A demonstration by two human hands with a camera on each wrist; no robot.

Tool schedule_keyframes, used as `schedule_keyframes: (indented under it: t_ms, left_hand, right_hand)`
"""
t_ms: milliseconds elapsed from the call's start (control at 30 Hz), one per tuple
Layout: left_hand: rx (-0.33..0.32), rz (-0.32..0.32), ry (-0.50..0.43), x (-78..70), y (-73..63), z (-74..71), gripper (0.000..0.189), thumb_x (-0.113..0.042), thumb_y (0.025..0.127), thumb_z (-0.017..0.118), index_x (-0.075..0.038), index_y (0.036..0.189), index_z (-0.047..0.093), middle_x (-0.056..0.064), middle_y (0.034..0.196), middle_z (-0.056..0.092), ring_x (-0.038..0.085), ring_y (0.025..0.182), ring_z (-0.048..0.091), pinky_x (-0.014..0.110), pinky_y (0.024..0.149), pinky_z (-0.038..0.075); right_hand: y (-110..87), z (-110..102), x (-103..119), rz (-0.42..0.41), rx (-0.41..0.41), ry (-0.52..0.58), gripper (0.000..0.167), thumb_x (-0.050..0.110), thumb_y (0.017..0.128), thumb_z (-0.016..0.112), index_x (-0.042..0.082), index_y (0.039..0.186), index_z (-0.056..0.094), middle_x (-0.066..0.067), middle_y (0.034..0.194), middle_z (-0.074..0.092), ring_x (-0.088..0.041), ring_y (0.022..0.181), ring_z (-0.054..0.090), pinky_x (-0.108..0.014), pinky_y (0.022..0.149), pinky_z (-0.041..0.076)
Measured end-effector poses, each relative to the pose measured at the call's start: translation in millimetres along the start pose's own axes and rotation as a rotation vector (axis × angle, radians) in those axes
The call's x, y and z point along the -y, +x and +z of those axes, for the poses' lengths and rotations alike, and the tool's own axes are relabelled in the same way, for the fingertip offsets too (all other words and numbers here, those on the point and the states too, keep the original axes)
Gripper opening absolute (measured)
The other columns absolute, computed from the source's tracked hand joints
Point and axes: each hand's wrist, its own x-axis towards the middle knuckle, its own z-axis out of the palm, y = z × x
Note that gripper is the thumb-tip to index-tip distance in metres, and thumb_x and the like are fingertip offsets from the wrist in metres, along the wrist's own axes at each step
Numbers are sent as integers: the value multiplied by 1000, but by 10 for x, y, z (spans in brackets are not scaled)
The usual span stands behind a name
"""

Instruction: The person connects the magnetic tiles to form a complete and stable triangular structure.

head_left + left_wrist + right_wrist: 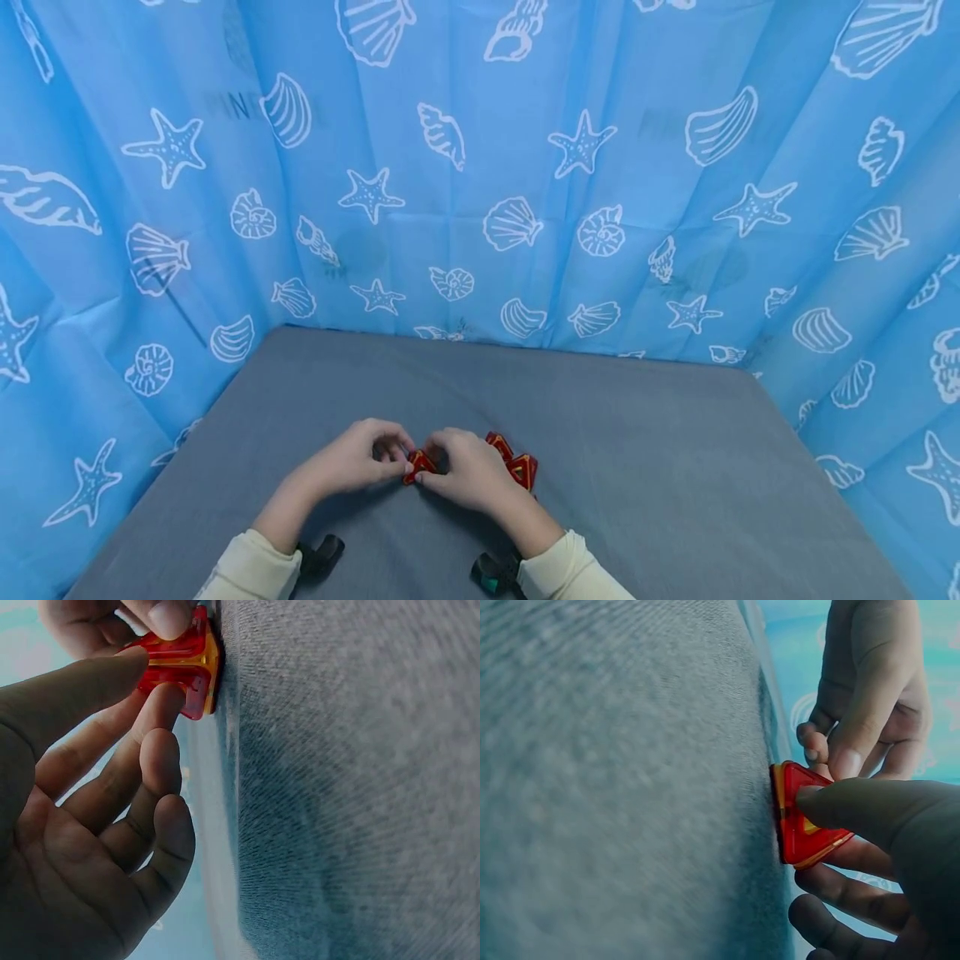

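Grey table [637, 467] under the blue shell-print curtain [480, 167], and toward its near edge, left of centre, both hands meet on one red triangular tile [417, 467], with a small cluster of spare red tiles [513, 462] just right of them. Left hand [352, 460] has a narrow pinching grip on the tile, right hand [465, 471] pinches its other side. Best kept pressed to the cloth, edges aligned, fingertips near the corners, I'd say.
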Motion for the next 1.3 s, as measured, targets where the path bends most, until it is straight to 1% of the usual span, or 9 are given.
schedule_keyframes:
  t_ms: [133,233,367,567,767,933,1067,1200,1300]
  left_hand:
    - [-11,-5,4,-5,15,6,12,-13,101,71,-9,112,76,1,90,74,16,79,67,31,67,54]
    - [-17,-3,5,-4,14,14,12,-13,101,71,-9,112,75,1,90,74,16,79,67,32,66,54]
    - [-14,-1,5,10,0,22,12,-12,101,71,-9,112,75,3,90,75,16,77,68,32,65,54]
    - [-21,13,-2,21,12,17,12,-12,102,71,-8,112,74,5,90,74,18,75,67,33,62,54]
    - [-16,7,12,38,20,26,11,-12,101,71,-8,110,75,2,88,73,16,75,66,30,64,53]
    - [-36,16,32,32,44,22,11,-15,100,73,-10,109,75,2,88,71,16,76,64,30,66,52]
    - [-62,15,63,32,41,34,12,-22,99,76,-13,107,76,0,91,70,14,80,64,30,69,52]
    - [-113,13,120,39,40,48,13,-30,99,77,-18,105,76,-3,99,70,12,88,63,30,75,52]
    - [-144,17,143,43,42,49,14,-33,100,76,-20,104,76,-3,104,70,12,93,63,33,79,53]
  right_hand:
    - [1,-37,-4,-13,-8,16,15,33,97,79,21,106,76,8,95,70,-1,75,58,-23,64,47]
    - [-5,-48,-8,-27,-8,20,13,32,99,77,22,106,76,8,95,71,-2,76,59,-22,65,47]
    - [-12,-38,-10,-33,4,18,13,33,99,77,22,106,76,10,94,71,-2,80,61,-22,68,49]
    - [6,-44,-21,-28,-6,-2,13,34,98,78,23,105,78,11,94,72,-1,82,63,-22,70,51]
    - [5,-71,-31,-24,35,17,15,33,97,79,22,107,78,9,96,72,-2,82,62,-23,70,51]
    - [-7,-193,-56,-34,7,6,17,31,98,78,19,110,78,3,103,73,-3,80,61,-25,68,51]
    - [-28,-313,-92,-27,-6,45,20,29,100,76,15,113,78,2,104,73,-3,77,59,-26,68,50]
    - [-40,-456,-132,-71,-12,111,21,26,102,73,11,116,77,2,107,74,-8,85,64,-27,73,53]
    - [-42,-569,-158,-100,-33,139,20,26,103,71,11,116,77,1,111,74,-13,93,67,-29,77,55]
